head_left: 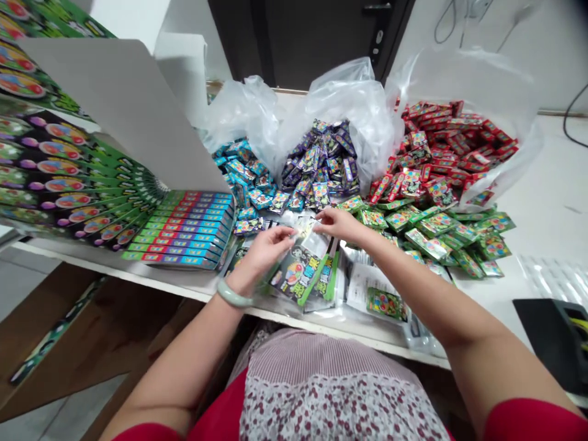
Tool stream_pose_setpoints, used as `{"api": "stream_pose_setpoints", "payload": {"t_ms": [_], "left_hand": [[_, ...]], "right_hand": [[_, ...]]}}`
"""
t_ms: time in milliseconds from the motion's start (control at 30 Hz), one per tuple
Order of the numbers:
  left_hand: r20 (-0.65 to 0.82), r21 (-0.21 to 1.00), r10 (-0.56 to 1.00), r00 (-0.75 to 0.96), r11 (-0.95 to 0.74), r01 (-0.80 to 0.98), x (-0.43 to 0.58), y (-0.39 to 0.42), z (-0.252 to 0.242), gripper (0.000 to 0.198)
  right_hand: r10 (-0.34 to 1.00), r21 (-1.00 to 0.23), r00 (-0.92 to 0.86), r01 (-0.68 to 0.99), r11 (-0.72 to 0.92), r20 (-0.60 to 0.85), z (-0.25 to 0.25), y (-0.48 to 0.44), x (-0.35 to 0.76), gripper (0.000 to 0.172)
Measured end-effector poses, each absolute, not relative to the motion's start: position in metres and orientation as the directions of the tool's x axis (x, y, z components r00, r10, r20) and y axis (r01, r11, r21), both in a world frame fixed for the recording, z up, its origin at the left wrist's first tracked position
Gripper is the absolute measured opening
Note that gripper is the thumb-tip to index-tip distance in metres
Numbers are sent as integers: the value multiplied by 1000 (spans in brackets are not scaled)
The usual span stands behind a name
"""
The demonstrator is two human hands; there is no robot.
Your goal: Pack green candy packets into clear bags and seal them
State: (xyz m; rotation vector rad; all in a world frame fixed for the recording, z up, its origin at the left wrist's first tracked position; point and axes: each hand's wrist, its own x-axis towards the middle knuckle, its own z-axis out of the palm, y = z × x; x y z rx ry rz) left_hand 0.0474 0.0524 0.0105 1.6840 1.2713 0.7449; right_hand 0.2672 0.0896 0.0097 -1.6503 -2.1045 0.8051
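My left hand point(265, 248) and my right hand point(339, 223) both pinch the top of a clear plastic pouch point(301, 266) with a black and green printed front, held just above the white table point(542, 214). More such pouches point(376, 297) lie flat under and beside it. A pale green bangle point(232, 295) sits on my left wrist. Behind my hands lie heaps of small candy packets: blue point(245, 177), purple point(319, 159), red point(441, 147) and green point(436, 233).
Open clear plastic bags point(353, 92) hold the blue, purple and red heaps. A fanned stack of green printed boxes point(92, 190) and a white cardboard flap point(128, 110) fill the left. A black device point(555, 343) sits at the right table edge. A brown carton point(68, 324) stands below left.
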Motion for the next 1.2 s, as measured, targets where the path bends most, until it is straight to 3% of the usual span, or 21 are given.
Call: {"api": "stream_pose_setpoints", "payload": {"t_ms": [100, 233, 333, 467, 567, 633, 767, 867, 933, 1000, 1100, 1200], "left_hand": [[84, 860, 948, 307, -225, 459, 40, 50, 32, 23], [255, 771, 906, 338, -401, 495, 39, 46, 47, 22], [318, 686, 827, 463, -538, 491, 41, 43, 54, 21], [373, 493, 703, 606, -703, 513, 45, 34, 61, 25], [347, 311, 681, 645, -732, 607, 51, 26, 61, 37], [351, 274, 706, 615, -706, 653, 55, 23, 58, 37], [420, 436, 765, 489, -642, 631, 59, 24, 50, 31], [374, 720, 891, 258, -454, 524, 57, 27, 47, 29], [263, 892, 958, 111, -286, 349, 55, 29, 45, 31], [151, 974, 987, 58, -158, 161, 57, 30, 43, 33], [13, 996, 995, 96, -5, -85, 64, 30, 38, 34], [-144, 924, 969, 200, 204, -324, 71, 30, 33, 36]], "right_hand": [[973, -759, -227, 641, 118, -40, 30, 85, 277, 21], [934, -960, -351, 277, 38, -64, 52, 78, 289, 17], [833, -967, -529, 251, -33, -166, 58, 72, 296, 15], [816, -982, -552, 161, -98, -172, 54, 65, 300, 18], [814, -985, -563, 3, -170, -142, 51, 62, 301, 23], [802, -983, -584, -35, -180, -126, 52, 62, 300, 28], [857, -996, -513, 92, -1, -48, 66, 55, 294, 29], [965, -923, -156, 292, 250, 212, 73, 39, 286, 32], [944, -900, 50, 322, 294, 326, 68, 26, 280, 56], [977, -963, -5, 173, 209, 211, 56, 14, 272, 68], [958, -995, -286, -79, -56, -31, 37, 6, 257, 46], [961, -979, -251, -133, -152, -115, 26, 7, 249, 34]]}}
